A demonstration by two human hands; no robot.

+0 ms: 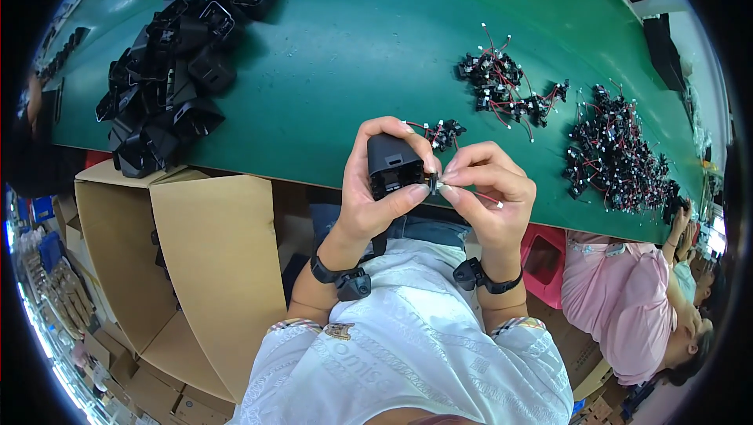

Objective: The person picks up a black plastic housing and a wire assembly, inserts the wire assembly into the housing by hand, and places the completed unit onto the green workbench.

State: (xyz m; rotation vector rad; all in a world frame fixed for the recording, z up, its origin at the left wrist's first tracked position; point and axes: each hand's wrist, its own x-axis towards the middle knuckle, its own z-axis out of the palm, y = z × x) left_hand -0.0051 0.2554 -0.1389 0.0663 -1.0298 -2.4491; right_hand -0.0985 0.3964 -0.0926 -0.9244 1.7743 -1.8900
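My left hand (364,204) is wrapped round a black plastic housing (391,155), whose open side with inner ribs faces me. Between the thumb and fingertips of my right hand (496,188) is a small black part with a wire (434,183), held right at the housing's right edge. Its red wire ends in a white plug that sticks out below my right fingers. The fingertips of both hands meet there and partly cover the part, so I cannot tell whether it sits inside the housing. Just beyond my hands lies a little cluster of similar wired parts (446,134).
Black housings (188,37) are heaped at the left of the green table (353,49). Piles of wired parts (620,150) lie to the right. An open cardboard box (220,268) stands at the table's edge on my left. A person in pink (620,299) sits at my right.
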